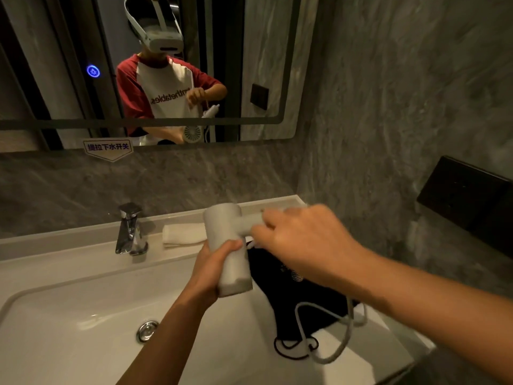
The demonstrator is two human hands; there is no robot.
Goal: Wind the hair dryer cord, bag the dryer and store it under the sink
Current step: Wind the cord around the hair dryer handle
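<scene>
Right now the left hand [219, 259] wraps the white hair dryer [230, 245] barrel above the sink [69, 301]. Right hand [302, 243] fingers curl at the handle, pinching the bendy cord [327, 354], which droops over the soft black bag [299, 309]. Dryer looks hard and light.

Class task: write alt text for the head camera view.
Left hand holds a white hair dryer over a sink; right hand is at its handle, cord trailing over a black bag on the counter.

Faucet [130, 229] behind basin [69, 315], towel [183, 233] right of faucet, bag [299, 307] right of basin
</scene>
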